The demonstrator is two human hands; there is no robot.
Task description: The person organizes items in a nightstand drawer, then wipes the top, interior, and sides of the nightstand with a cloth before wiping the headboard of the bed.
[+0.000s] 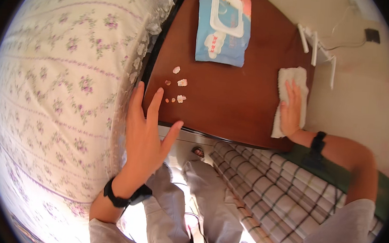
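My right hand (290,109) lies flat, fingers together, on a folded white cloth (279,126) at the right side of the brown wooden tabletop (230,97). My left hand (148,131) hovers over the table's near left corner with its fingers apart and nothing in it. Just beyond its fingertips are several small stickers or flat pieces: a pale one (176,69), a flower-like one (182,82), another pale one (181,99) and some tiny reddish ones. A blue pack of wet wipes (221,52) with a white lid lies at the far part of the table.
A bed or soft piece under a floral, lace-edged cover (66,61) stands against the table's left side. Checked fabric (265,177) lies below the near right edge. White hooks (315,48) and a black plug (372,35) are by the wall at right.
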